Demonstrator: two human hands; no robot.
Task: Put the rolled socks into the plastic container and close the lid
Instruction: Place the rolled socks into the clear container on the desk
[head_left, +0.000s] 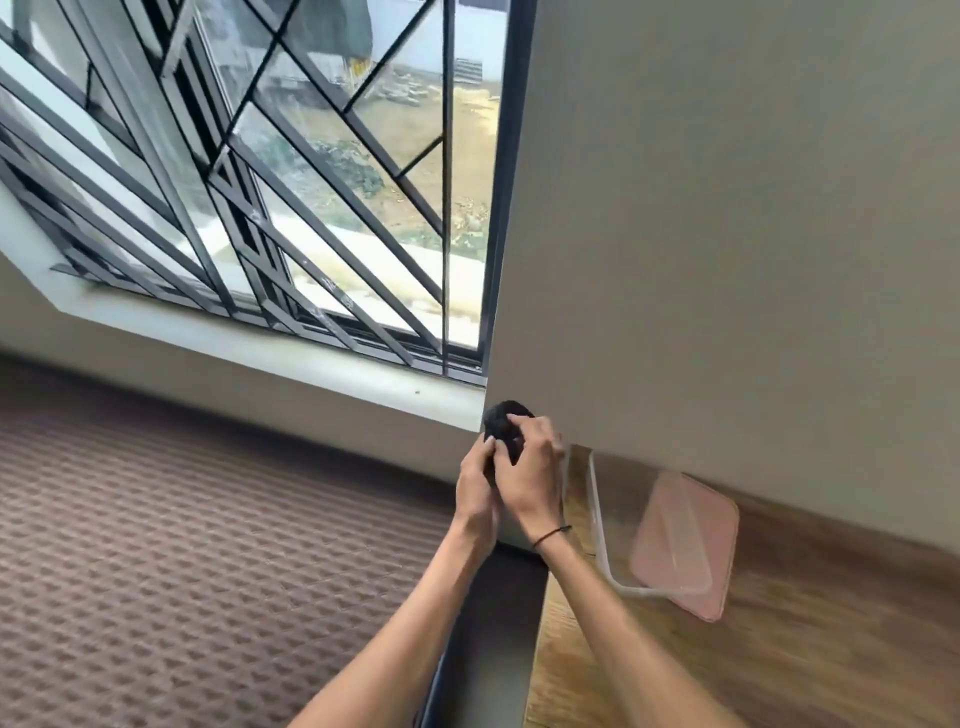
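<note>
Nearest the camera: two bare forearms reach forward and upward from the bottom edge, converging above the left edge of a wood-grain bench (779, 649), matte brown with visible streaked grain. A thin dark band circles the right wrist. Left hand (475, 491) and right hand (535, 475) meet around a black rolled sock (501, 415), soft knit, rounded lump shape; both hands are closed on it, left fingers curled under its lower side, right fingers wrapped over its front, the top of the bundle showing above the knuckles. Sock is held in the air, off the bench. Just right of the hands, on the bench: clear plastic container (605, 545), thin translucent wall with rounded corner, contents not discernible. Touching its far-right side lies a pink translucent lid (685, 540), flat, rounded rectangle. Left of bench: patterned brown woven carpet (182, 545). Beyond: plain beige wall (727, 234) and a barred window (311, 182) with dark diagonal metal grille.
</note>
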